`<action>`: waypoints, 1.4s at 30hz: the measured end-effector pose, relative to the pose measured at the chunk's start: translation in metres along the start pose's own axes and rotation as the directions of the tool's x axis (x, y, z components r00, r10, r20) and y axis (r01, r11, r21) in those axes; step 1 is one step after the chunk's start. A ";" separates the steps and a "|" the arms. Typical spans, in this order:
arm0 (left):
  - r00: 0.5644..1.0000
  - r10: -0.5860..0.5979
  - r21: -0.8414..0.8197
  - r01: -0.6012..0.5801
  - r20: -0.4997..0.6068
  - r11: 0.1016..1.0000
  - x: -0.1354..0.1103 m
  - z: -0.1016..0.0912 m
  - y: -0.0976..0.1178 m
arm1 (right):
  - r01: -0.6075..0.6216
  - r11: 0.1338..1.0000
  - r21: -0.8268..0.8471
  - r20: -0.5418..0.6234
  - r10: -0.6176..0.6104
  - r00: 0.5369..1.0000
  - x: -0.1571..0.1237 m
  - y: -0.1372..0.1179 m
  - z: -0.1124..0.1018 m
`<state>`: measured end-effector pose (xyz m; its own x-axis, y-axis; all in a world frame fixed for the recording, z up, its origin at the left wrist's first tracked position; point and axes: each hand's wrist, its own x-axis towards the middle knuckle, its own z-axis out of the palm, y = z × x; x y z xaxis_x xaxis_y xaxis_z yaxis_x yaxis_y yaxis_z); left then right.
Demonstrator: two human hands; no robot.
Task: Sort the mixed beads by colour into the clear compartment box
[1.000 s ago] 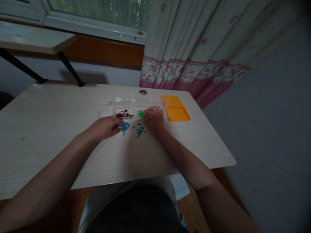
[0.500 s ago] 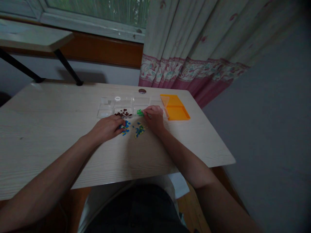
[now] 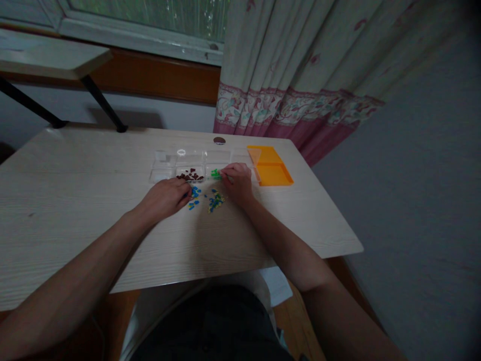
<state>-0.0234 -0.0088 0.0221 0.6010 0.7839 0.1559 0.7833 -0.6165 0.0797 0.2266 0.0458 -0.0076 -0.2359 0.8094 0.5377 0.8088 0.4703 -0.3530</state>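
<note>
Both hands are working at the middle of the pale wooden table [image 3: 75, 200]. The left hand [image 3: 165, 196] is lying knuckles up, its fingers curling down onto the small heap of blue pieces [image 3: 194, 192] just in front of the clear compartment tray [image 3: 165, 160]. The fingertips are drawing close together, but they are covering whatever is under them, so I cannot tell if a piece is being held.

The right hand [image 3: 236, 181] is sitting just beside the tray's near edge. Its thumb and forefinger are pinching narrowly at the green pieces [image 3: 215, 174], which are lying in one of the near compartments. It is possibly gripping one, though the dim, small view is not settling that.

Between the two hands, a mixed scatter of blue, yellow and green pieces [image 3: 215, 200] is lying loose on the wood. The brown pieces [image 3: 190, 175] are filling the compartment next to the green one (the neighbouring cells are looking bare from here). An orange lid [image 3: 274, 173] is resting flat to the right of the tray, near the right hand. A flowered curtain [image 3: 285, 75] is hanging behind the table's far right corner.
</note>
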 end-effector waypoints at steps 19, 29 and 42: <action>0.936 -0.269 -0.533 0.111 -0.228 0.839 0.004 0.019 0.006 | 0.247 0.967 0.067 0.002 -0.248 0.969 -0.009 -0.026 -0.010; 0.901 -0.427 -0.875 0.147 -0.074 0.461 0.009 0.018 0.018 | 0.378 0.923 0.072 -0.026 -0.377 0.926 -0.019 -0.053 -0.012; 0.887 -0.461 -0.938 0.139 -0.026 0.319 0.011 0.019 0.024 | 0.370 0.921 0.126 -0.125 -0.355 0.926 -0.020 -0.055 -0.011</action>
<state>0.0045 -0.0137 0.0070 0.1677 0.9777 0.1267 0.1845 -0.1573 0.9702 0.1928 -0.0005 0.0096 -0.4386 0.5390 0.7191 0.5897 0.7765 -0.2223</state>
